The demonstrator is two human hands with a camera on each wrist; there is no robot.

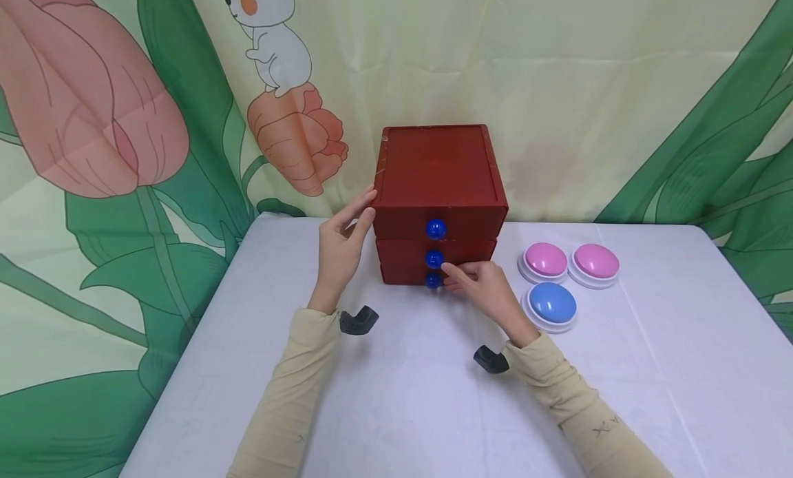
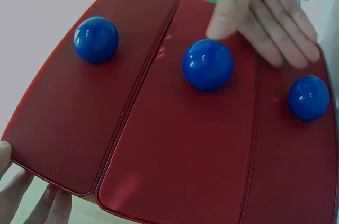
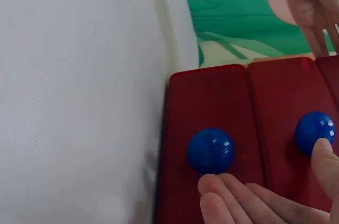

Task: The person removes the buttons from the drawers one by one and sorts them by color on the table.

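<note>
A dark red three-drawer cabinet stands on the table with its front toward me. A blue ball-shaped knob is on each drawer: a top knob, a middle knob and a bottom knob. Along the cabinet's left side, near its upper front corner, my left hand touches with fingers extended. My right hand is at the lower front; its thumb tip is right at the middle knob, and the fairly straight fingers reach to the bottom knob, their tips at its edge. All drawers look pushed in.
Two pink push buttons, a left one and a right one, and a blue push button, all on white bases, sit right of the cabinet near my right hand. Behind the white table hangs a printed curtain.
</note>
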